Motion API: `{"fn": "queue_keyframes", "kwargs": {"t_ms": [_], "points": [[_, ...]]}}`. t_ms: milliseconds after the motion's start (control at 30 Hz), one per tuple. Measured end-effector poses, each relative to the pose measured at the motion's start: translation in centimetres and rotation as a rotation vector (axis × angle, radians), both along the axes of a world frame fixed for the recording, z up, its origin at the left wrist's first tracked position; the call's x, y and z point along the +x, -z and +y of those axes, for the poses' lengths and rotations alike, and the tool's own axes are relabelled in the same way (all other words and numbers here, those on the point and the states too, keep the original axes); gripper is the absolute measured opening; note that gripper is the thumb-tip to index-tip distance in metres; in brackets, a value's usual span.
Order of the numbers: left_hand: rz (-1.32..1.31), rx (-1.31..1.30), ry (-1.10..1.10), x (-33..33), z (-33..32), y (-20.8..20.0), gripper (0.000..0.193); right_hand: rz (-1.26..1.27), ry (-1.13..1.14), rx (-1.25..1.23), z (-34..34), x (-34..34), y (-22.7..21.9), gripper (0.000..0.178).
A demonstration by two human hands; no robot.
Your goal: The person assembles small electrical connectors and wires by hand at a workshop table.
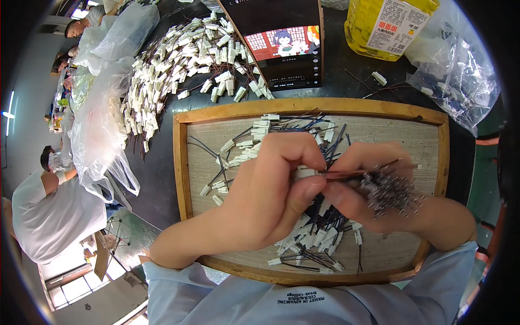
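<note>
Over the tray, my left hand (271, 189) is closed, with a small white plug connector (305, 172) pinched between thumb and forefinger. My right hand (352, 208) is wrapped round a bundle of thin dark wires (392, 190), whose many bare metal tips fan out on the right. Reddish-brown wires run from the bundle to the connector, where both thumbs nearly meet. My fingers hide how the wires sit in it. Beneath my hands, white connectors with dark wires (319, 238) lie loose in the wooden-framed tray (311, 105).
A large heap of white connectors with brown wires (179, 59) covers the dark table at the far left, beside clear plastic bags (100, 116). A phone (284, 49) stands behind the tray. A yellow liquid container (387, 27) and another plastic bag (460, 81) are far right. People sit at left.
</note>
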State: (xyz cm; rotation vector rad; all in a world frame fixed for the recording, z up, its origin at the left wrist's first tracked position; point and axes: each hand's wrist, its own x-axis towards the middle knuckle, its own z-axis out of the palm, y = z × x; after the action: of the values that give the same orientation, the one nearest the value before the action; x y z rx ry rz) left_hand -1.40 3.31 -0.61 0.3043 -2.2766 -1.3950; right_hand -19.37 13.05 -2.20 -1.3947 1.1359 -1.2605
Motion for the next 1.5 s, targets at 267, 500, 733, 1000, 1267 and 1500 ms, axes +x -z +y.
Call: {"fn": "queue_keyframes", "kwargs": {"t_ms": [267, 500, 733, 1000, 1267, 1500], "points": [[0.137, -0.095, -0.059, -0.2, -0.8, 0.4, 0.023, 0.016, 0.082, -0.047, -0.3, 0.9, 0.4, 0.019], [0.219, 0.064, -0.475, 0.3, -2.5, -0.3, 0.020, 0.138, 0.291, 0.019, 0.2, 0.6, -0.2, 0.034], [0.180, 0.068, -0.260, 0.4, -2.2, -0.6, 0.020, 0.105, 0.303, -0.078, 0.1, 0.6, -0.8, 0.012], [0.290, 0.544, -0.145, -0.1, -1.3, -0.8, 0.025, 0.077, 0.297, -0.077, 0.1, 0.7, -0.6, 0.013], [0.082, 0.534, -0.109, 0.3, -1.3, -1.2, 0.025, 0.055, 0.246, -0.211, -0.3, 0.8, 0.2, 0.006], [0.037, 0.136, -0.004, -0.2, -2.1, -1.5, 0.023, 0.121, 0.205, -0.132, 0.0, 0.5, 0.3, 0.011]]}}
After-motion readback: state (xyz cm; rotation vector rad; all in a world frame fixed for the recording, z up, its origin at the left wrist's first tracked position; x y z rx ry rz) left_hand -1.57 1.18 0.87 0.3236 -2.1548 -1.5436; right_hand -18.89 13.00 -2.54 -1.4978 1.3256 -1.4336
